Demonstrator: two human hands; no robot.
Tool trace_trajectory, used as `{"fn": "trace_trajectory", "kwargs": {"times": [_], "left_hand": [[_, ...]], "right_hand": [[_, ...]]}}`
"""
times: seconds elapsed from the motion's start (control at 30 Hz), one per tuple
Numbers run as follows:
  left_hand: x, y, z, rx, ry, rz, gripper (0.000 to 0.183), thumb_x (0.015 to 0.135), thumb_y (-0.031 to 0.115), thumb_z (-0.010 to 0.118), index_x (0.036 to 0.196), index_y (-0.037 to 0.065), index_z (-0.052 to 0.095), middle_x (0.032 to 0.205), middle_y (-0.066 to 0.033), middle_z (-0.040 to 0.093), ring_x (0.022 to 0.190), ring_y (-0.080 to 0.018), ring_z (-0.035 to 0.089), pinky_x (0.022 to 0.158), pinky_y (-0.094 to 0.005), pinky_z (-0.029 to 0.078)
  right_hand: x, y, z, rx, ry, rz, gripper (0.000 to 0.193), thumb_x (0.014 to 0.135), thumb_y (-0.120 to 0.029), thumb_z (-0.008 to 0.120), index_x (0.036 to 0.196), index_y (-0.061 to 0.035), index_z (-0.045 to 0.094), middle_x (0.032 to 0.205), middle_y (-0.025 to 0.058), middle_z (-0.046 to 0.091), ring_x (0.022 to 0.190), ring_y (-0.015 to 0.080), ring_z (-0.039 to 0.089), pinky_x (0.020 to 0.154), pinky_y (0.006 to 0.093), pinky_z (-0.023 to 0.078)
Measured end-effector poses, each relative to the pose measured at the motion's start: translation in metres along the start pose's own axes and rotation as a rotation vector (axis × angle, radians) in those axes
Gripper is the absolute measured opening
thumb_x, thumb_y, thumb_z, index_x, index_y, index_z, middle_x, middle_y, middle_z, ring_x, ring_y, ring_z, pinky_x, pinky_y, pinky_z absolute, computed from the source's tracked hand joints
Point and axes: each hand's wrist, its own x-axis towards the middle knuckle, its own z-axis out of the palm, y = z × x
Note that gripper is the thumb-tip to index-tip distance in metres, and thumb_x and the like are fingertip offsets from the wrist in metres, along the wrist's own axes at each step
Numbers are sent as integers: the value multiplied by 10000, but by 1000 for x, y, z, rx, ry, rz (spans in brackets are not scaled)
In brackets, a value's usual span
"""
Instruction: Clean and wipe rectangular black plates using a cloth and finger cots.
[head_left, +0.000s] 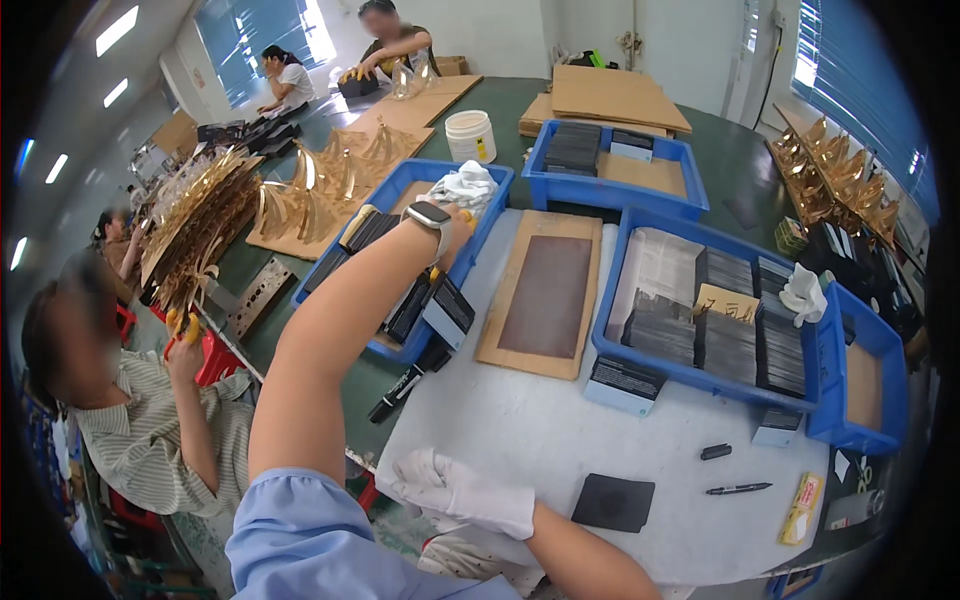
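Observation:
My left hand (455,232), wearing a watch, reaches into a long blue bin (505,190). Its fingers are mostly hidden behind the wrist and blurred; a bit of yellow shows on them. A crumpled white cloth or glove (465,188) lies just beyond it, and dark flat pieces (408,308) stand in rows below the forearm. My right hand (455,488), in a white glove, is at the near left table edge with its fingers loosely stretched leftward and nothing visible in them. Right of it lies a thin black plate or stack (613,502) on the white sheet (540,430).
A brown board (545,295) lies mid-table. Right of it, a blue bin (640,370) holds stacked dark pieces; other blue bins (690,205) stand around. A marker (397,393), pen (740,489) and white bucket (470,136) are nearby. Co-workers sit left and far across; one person's hand (183,340) holds yellow-handled pliers.

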Motion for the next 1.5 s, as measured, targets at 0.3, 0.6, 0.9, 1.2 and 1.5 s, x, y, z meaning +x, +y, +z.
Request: {"fn": "trace_trajectory", "kwargs": {"times": [0.3,0.6,0.9,1.2,1.5], "left_hand": [[0,-12,8,-13,15,-5,653,590,222,766,1195,82,560,1144,-137,579,1167,-276,477,904,-448,429],[12,-10,3,89,58,2,673,600,210,759,1225,85,542,1156,-143,576,1178,-277,472,922,-438,421],[23,-5,-7,212,73,-18,693,610,199,752,1255,89,523,1167,-150,572,1189,-277,468,940,-428,413],[11,-52,-19,-278,-130,8,787,623,236,771,1325,70,456,1205,-212,552,1143,-310,528,949,-375,420],[66,-38,4,-398,364,-345,942,595,284,813,1384,83,339,1325,-266,412,1161,-420,488,937,-452,435]], "right_hand": [[7,11,-4,153,-53,-102,258,906,-157,582,767,-124,367,642,-43,384,478,39,315,395,207,264],[10,24,-12,95,-28,-126,235,869,-99,600,807,-105,373,776,-53,369,653,45,359,624,185,378],[4,10,-9,132,-23,-83,224,877,-93,596,815,-107,381,771,-51,372,611,29,374,511,180,346],[1,0,-6,120,-18,-57,260,891,-150,609,797,-115,370,737,-54,378,565,15,356,454,191,323],[4,3,-6,-7,63,119,362,881,-256,617,1161,-71,479,717,-38,485,531,38,395,456,205,316]]}}
